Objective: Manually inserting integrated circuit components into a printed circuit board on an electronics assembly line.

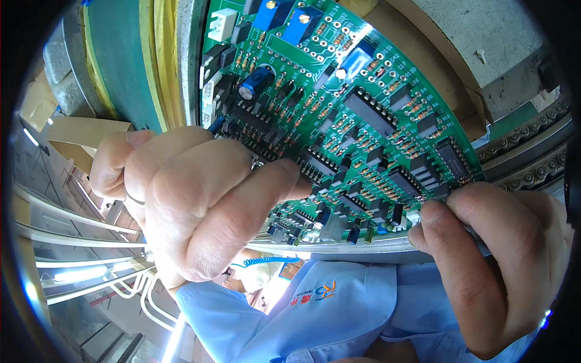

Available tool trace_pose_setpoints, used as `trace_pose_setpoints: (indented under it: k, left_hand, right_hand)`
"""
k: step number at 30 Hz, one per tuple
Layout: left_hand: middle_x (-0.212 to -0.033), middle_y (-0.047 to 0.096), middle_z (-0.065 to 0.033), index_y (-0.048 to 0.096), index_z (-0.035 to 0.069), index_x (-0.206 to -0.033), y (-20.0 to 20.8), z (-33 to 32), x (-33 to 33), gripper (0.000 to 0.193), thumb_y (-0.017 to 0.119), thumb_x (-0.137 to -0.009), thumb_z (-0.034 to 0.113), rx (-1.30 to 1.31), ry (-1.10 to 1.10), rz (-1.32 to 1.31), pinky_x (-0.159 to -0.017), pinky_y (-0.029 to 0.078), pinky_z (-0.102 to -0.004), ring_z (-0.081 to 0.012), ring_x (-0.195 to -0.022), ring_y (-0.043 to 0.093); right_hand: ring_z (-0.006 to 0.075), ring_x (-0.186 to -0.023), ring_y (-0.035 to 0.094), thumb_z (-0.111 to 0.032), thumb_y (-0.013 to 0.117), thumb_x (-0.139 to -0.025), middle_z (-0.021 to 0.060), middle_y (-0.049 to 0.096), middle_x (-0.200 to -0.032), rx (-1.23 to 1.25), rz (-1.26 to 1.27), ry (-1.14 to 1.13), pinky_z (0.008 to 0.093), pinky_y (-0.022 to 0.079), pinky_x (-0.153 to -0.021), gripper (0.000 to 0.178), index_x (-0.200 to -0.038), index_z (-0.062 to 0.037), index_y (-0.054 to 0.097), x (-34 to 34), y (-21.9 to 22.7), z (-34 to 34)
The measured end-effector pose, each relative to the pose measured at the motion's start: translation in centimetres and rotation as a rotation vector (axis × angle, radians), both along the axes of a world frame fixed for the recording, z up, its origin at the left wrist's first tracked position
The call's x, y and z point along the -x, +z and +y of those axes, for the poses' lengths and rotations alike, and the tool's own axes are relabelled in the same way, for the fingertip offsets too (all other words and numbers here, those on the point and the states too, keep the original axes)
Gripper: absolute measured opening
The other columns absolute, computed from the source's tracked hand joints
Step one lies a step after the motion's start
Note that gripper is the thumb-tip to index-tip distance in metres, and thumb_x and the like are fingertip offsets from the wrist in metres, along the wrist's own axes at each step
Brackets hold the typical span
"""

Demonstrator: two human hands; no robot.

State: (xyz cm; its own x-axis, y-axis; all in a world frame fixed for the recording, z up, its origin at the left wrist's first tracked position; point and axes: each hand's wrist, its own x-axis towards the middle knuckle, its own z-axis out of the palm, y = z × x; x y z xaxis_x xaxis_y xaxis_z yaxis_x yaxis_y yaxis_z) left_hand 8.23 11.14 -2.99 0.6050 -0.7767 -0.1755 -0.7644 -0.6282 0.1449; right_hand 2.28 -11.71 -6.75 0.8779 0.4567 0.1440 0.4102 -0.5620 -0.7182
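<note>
A green circuit board fills the upper middle, densely set with black chips, resistors, blue trimmers and a blue cylindrical capacitor. Over its left part lies my left hand, fingers curled, thumb and index tip down among the components beside a chip. What that hand pinches, if anything, is hidden behind its fingers. At the board's right corner, my right hand has thumb and forefinger drawn together against small parts near the edge. Whatever sits between those fingertips is too small to make out.
Metal rails border the board, with a roller chain at the right. A cardboard box stands behind it, and another carton at the left. A green belt runs along the far left. A coiled blue hose shows beyond my sleeve.
</note>
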Motion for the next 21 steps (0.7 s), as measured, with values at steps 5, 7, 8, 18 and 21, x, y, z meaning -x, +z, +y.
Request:
trace_pose_setpoints:
  k: [5, 7, 8, 18, 21]
  left_hand:
    - [-0.080, 0.056, 0.0064, 0.071, 0.021, -0.088, 0.5, 0.2, 0.0, 0.034, 0.080, -0.057, 0.033, -0.014, -0.025, -0.012, -0.081, 0.033, -0.0357, -0.0136, -0.076, 0.054]
    - [-0.081, 0.056, 0.0061, 0.071, 0.021, -0.088, 0.1, 0.6, 0.1, 0.035, 0.080, -0.056, 0.032, 0.000, -0.043, -0.029, -0.082, 0.033, -0.0361, -0.0138, -0.077, 0.054]
    - [-0.081, 0.055, 0.0058, 0.071, 0.021, -0.088, 0.0, 0.6, 0.0, 0.035, 0.080, -0.056, 0.032, 0.015, -0.065, -0.046, -0.082, 0.033, -0.0364, -0.0140, -0.077, 0.054]
    - [-0.082, 0.055, 0.0064, 0.071, 0.024, -0.091, 0.4, -0.1, 0.9, 0.037, 0.080, -0.056, 0.031, -0.034, 0.003, -0.057, -0.088, 0.032, -0.0365, -0.0131, -0.082, 0.055]
    - [-0.082, 0.055, 0.0071, 0.071, 0.024, -0.091, 0.5, -0.4, 0.9, 0.037, 0.080, -0.055, 0.030, -0.085, 0.000, -0.016, -0.087, 0.032, -0.0356, -0.0123, -0.081, 0.055]
  right_hand:
    - [0.0202, -0.063, 0.056, -0.024, 0.072, -0.076, 0.0141, 0.061, -0.090, -0.057, -0.047, 0.027, 0.0307, 0.041, -0.050, 0.038, -0.101, 0.0026, 0.064, -0.3, -0.1, -0.1]
    - [0.0204, -0.064, 0.056, -0.027, 0.071, -0.076, 0.0145, 0.060, -0.091, -0.040, 0.095, -0.009, 0.0311, 0.041, -0.050, 0.039, -0.101, 0.0025, 0.064, -0.1, 0.7, 0.3]
    - [0.0204, -0.064, 0.056, -0.027, 0.071, -0.076, 0.0145, 0.060, -0.091, -0.038, 0.096, -0.011, 0.0311, 0.041, -0.050, 0.039, -0.101, 0.0025, 0.064, 0.1, 0.4, 0.0]
    - [0.0220, -0.068, 0.056, -0.041, 0.064, -0.082, 0.0134, 0.060, -0.091, 0.037, 0.185, 0.013, 0.0318, 0.042, -0.053, 0.047, -0.101, 0.0019, 0.064, -0.1, 1.5, -0.4]
    - [0.0226, -0.068, 0.056, -0.047, 0.061, -0.084, 0.0130, 0.060, -0.091, 0.059, 0.262, -0.004, 0.0317, 0.042, -0.054, 0.052, -0.101, 0.0016, 0.065, -0.4, 2.2, -0.5]
